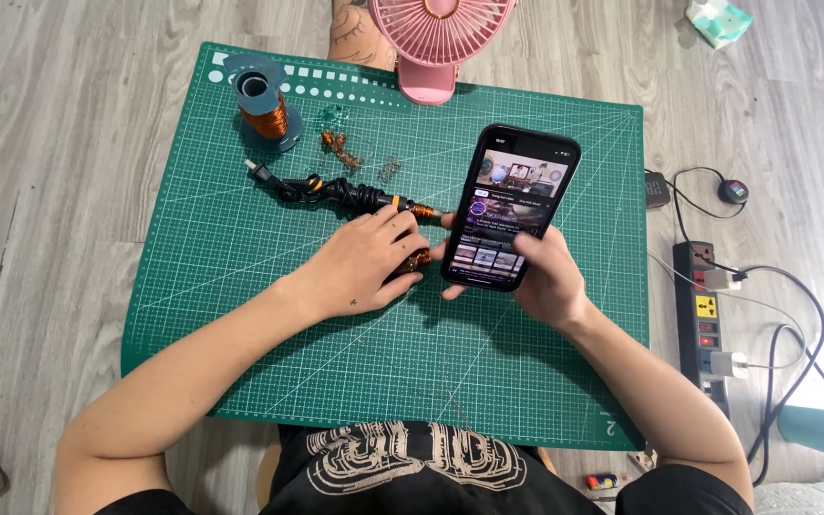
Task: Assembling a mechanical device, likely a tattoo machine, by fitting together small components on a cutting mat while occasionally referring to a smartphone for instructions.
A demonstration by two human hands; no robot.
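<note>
Fingers of the right hand (pixel 547 277) wrap the lower half of a black slab smartphone (pixel 512 205) with a lit screen, thumb lying across the glass; the phone is tilted up off the mat. Fingers of the left hand (pixel 364 262) curl loosely, palm down, over a small copper-wound coil (pixel 415 262) on the mat; whether they actually grip it cannot be told. Fingertips reach the orange-wound end of a black corded tool (pixel 345 194) lying just beyond. Farther out: small copper wire scraps (pixel 338 143), then a grey-blue plastic spool of copper wire (pixel 264 105) standing upright near the far left corner. All sit on a green gridded cutting mat (pixel 240 334). Pink clip fan (pixel 441 38) at the far edge. Black power strip (pixel 706 315) on wood floor, right.
</note>
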